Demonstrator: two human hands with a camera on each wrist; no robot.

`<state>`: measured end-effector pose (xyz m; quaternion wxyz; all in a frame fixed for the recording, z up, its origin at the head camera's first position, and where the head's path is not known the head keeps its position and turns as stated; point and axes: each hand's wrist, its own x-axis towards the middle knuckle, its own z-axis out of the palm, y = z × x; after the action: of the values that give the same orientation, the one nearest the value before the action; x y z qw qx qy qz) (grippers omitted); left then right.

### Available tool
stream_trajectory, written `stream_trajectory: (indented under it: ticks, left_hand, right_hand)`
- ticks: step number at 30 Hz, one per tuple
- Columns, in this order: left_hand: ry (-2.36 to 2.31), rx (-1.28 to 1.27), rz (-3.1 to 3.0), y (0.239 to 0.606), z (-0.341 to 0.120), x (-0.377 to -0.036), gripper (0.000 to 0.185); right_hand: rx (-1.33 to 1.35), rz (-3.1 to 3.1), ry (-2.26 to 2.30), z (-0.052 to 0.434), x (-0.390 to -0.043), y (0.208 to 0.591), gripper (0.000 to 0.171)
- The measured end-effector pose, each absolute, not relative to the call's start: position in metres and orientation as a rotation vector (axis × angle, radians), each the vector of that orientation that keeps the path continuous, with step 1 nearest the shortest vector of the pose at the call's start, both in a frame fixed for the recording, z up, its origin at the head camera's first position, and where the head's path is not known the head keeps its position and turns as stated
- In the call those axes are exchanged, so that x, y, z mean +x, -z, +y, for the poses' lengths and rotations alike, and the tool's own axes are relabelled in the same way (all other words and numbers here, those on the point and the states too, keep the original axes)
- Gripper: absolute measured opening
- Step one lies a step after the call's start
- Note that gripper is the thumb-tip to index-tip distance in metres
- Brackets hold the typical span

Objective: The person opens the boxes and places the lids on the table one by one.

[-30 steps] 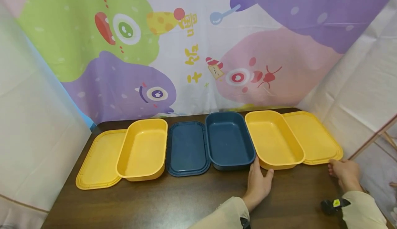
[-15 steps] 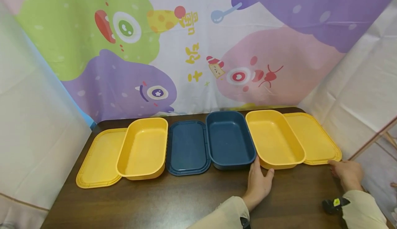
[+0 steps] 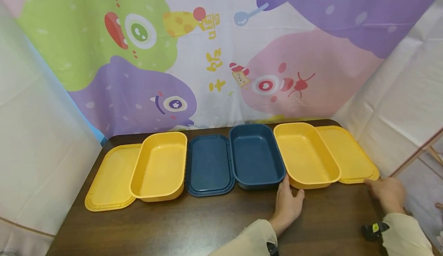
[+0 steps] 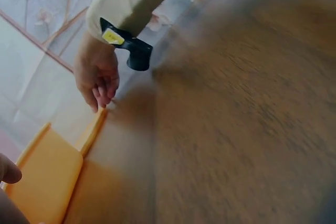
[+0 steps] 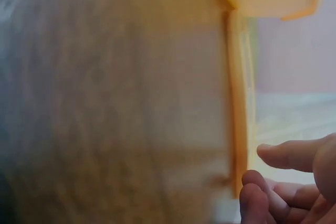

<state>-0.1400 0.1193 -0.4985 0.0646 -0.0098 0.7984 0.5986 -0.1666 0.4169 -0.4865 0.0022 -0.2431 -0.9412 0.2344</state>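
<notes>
My left hand [image 3: 287, 206] lies flat on the brown table [image 3: 207, 225]. Its fingers touch the front of the right yellow box [image 3: 306, 156], with the thumb spread out beside them. My right hand [image 3: 385, 194] is at the near corner of the yellow lid [image 3: 349, 154], which lies partly under that box; its fingertips [image 4: 100, 100] touch the lid's edge [image 4: 92, 132]. In the right wrist view the fingers [image 5: 283, 156] are loosely bent beside the lid's rim [image 5: 239, 103] and grip nothing.
A row runs along the table's back: a yellow lid [image 3: 110, 179], a yellow box [image 3: 160, 165], a blue lid [image 3: 209, 165] and a blue box [image 3: 256, 156]. A cartoon cloth [image 3: 221, 52] hangs behind, and white sheets close both sides. The table's right edge is near my right hand.
My right hand's fingertips have stayed on the right lid's corner, and the lid has slid a little leftward under the box. The left hand has barely moved.
</notes>
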Motion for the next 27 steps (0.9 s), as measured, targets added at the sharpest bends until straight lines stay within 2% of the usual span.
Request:
stream_trajectory:
  ticks: [3, 10, 22, 27]
  left_hand:
    - [-1.822, -0.032, 2.404, 0.496, 0.118, -0.141, 0.064]
    - [-1.757, 0.001, 2.422, 0.492, 0.112, -0.140, 0.064]
    - [-1.693, 0.189, 2.387, 0.480, 0.090, -0.140, 0.055]
    - [-1.598, 0.184, 2.395, 0.474, 0.084, -0.141, 0.051]
  right_hand:
    - [-0.685, -2.948, -0.765, 0.415, -0.168, 0.485, 0.045]
    - [-0.498, -2.809, -1.342, 0.400, -0.171, 0.484, 0.056]
    - [-0.278, -2.937, -1.183, 0.374, -0.170, 0.457, 0.056]
    - [-0.241, -2.943, -1.149, 0.364, -0.172, 0.449, 0.055]
